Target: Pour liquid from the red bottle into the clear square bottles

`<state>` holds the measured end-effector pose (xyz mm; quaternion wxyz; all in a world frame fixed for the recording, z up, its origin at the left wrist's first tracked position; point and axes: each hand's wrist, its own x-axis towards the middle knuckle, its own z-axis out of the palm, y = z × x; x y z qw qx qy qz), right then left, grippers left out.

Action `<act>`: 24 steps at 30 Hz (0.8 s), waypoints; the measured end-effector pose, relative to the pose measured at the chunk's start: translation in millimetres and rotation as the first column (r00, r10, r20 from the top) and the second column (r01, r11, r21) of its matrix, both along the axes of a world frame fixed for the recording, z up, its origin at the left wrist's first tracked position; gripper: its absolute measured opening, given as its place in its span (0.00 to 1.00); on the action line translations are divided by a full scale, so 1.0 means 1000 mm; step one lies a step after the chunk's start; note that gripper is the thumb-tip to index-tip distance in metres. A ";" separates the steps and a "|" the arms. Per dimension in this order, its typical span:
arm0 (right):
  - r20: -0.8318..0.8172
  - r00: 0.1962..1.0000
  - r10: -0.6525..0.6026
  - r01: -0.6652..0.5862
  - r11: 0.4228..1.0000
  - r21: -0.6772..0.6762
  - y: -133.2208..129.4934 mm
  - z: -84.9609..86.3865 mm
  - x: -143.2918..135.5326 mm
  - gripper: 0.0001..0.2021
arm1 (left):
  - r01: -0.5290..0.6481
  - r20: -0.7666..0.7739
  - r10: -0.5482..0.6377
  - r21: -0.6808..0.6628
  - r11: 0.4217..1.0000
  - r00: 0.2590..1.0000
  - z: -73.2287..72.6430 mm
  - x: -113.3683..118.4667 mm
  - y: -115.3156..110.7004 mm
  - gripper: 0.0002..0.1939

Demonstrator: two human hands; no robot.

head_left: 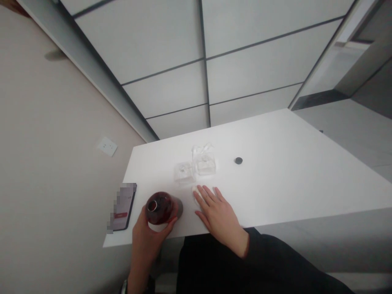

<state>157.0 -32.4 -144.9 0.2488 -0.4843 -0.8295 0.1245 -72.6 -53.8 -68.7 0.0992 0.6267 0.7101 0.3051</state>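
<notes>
My left hand [147,237] is wrapped round a dark red, see-through bottle [161,208] with an open round mouth; the bottle is near the table's front edge. My right hand [219,212] lies palm down on the white table [269,179], its fingers stretched out and slightly spread. Under its fingertips pokes out a small white piece [195,190], mostly covered, whose kind I cannot make out. Just beyond the hands sit two clear boxes, the left box [183,172] and the right box [206,164].
A phone [124,208] with its screen lit lies at the table's left edge. Behind the boxes are some white strips [202,148]. Farther right is a small dark round disc [238,160]. A wall with a socket [108,146] borders the left; panelled doors [171,90] stand behind.
</notes>
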 end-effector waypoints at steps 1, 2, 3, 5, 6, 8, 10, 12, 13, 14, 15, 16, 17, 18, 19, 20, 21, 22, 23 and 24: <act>0.001 1.000 -0.012 0.012 1.000 0.002 0.001 -0.001 0.001 0.28 | -0.003 0.001 0.003 0.001 1.000 1.000 0.000 0.000 -0.001 0.32; 0.003 1.000 -0.028 0.028 1.000 0.004 0.002 -0.003 0.004 0.29 | -0.006 0.002 0.006 0.002 1.000 1.000 0.000 0.000 -0.003 0.31; 0.004 0.999 -0.050 0.050 0.999 0.008 0.004 -0.005 0.009 0.29 | -0.010 0.004 0.010 0.003 1.000 1.000 -0.001 0.000 -0.004 0.31; 0.009 0.993 -0.118 0.118 0.993 0.016 0.007 -0.008 0.026 0.29 | -0.021 0.006 0.021 0.012 1.000 1.000 -0.002 -0.001 -0.007 0.31; 0.011 0.987 -0.162 0.162 0.987 0.022 0.009 -0.010 0.037 0.30 | -0.026 0.007 0.026 0.018 1.000 1.000 -0.002 -0.002 -0.008 0.31; 0.016 0.968 -0.251 0.250 0.968 0.034 0.009 -0.013 0.063 0.30 | -0.032 0.011 0.031 0.026 0.999 0.999 -0.003 -0.005 -0.010 0.31; 0.019 0.950 -0.311 0.310 0.950 0.046 0.006 -0.015 0.087 0.31 | -0.036 0.016 0.036 0.031 0.999 0.999 -0.002 -0.007 -0.012 0.31; 0.023 0.945 -0.328 0.326 0.944 0.051 -0.001 -0.016 0.101 0.32 | -0.043 0.020 0.043 0.034 0.998 0.999 0.000 -0.010 -0.014 0.32; 0.024 0.945 -0.327 0.325 0.944 0.051 -0.006 -0.016 0.102 0.33 | -0.049 0.023 0.048 0.036 0.998 0.999 0.001 -0.011 -0.014 0.32; 0.025 0.947 -0.321 0.319 0.946 0.049 -0.010 -0.016 0.099 0.35 | -0.054 0.024 0.053 0.038 0.998 0.998 0.003 -0.012 -0.015 0.33; 0.025 0.951 -0.309 0.308 0.950 0.046 -0.014 -0.015 0.093 0.37 | -0.061 0.025 0.060 0.039 0.997 0.998 0.005 -0.013 -0.015 0.33; 0.026 0.957 -0.288 0.287 0.957 0.042 -0.017 -0.014 0.082 0.38 | -0.070 0.025 0.069 0.040 0.997 0.997 0.006 -0.013 -0.016 0.33; 0.027 0.966 -0.256 0.255 0.966 0.036 -0.020 -0.012 0.068 0.39 | -0.078 0.024 0.078 0.041 0.996 0.997 0.009 -0.014 -0.016 0.33; 0.029 0.978 -0.208 0.207 0.978 0.029 -0.022 -0.011 0.052 0.40 | -0.084 0.021 0.084 0.040 0.996 0.996 0.011 -0.014 -0.016 0.33; 0.032 0.989 -0.147 0.146 0.989 0.021 -0.023 -0.009 0.033 0.40 | -0.089 0.015 0.089 0.039 0.995 0.996 0.013 -0.014 -0.016 0.34; 0.034 0.996 -0.081 0.081 0.997 0.014 -0.024 -0.006 0.014 0.39 | -0.095 0.003 0.095 0.039 0.995 0.995 0.015 -0.014 -0.017 0.34; 0.037 0.999 -0.017 0.017 1.000 0.007 -0.025 -0.004 -0.006 0.39 | -0.103 -0.016 0.104 0.043 0.994 0.994 0.018 -0.013 -0.017 0.35; 0.039 0.998 0.043 -0.043 0.999 0.001 -0.025 -0.001 -0.023 0.39 | -0.113 -0.041 0.115 0.050 0.992 0.992 0.020 -0.013 -0.018 0.35; 0.038 0.993 0.111 -0.111 0.994 0.001 -0.026 0.001 -0.039 0.39 | -0.123 -0.069 0.127 0.059 0.991 0.989 0.021 -0.014 -0.019 0.36; 0.037 0.985 0.168 -0.168 0.986 0.005 -0.027 0.003 -0.051 0.39 | -0.130 -0.096 0.137 0.073 0.989 0.986 0.023 -0.014 -0.020 0.37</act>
